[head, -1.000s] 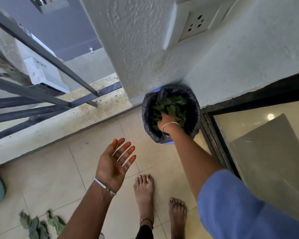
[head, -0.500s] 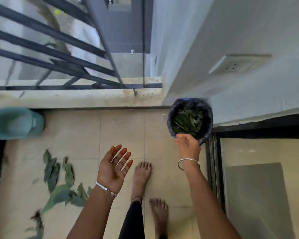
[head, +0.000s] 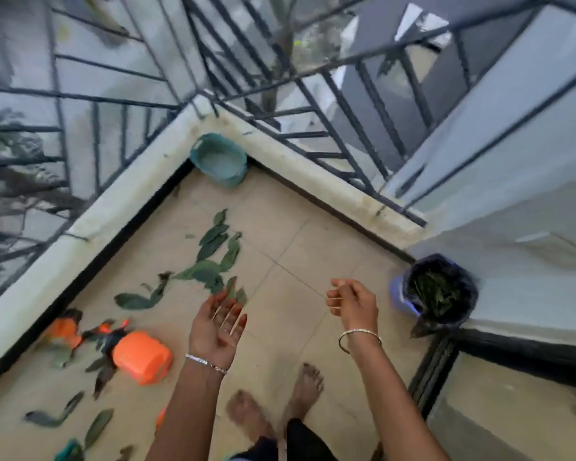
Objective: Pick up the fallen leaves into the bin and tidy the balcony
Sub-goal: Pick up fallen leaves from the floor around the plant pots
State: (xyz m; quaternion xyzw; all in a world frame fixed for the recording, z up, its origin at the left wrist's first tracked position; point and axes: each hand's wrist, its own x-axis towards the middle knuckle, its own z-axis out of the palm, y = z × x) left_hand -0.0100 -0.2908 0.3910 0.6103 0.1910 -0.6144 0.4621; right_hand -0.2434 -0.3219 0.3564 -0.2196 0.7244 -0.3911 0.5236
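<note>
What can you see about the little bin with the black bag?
The small round blue plastic bin stands upright on the beige tiled floor, against the white wall beside a dark door frame. A crinkly black plastic bag lines it and folds over its rim. Dark green leaves lie inside. The right hand hovers nearby, not touching it.

I am seeing bare floor tiles (head: 296, 247) lying open between the scattered leaves (head: 213, 257) and the bin (head: 446, 261). An orange container (head: 142, 357) is blocking the lower left; a teal tub (head: 226, 178) is filling the far corner.
</note>
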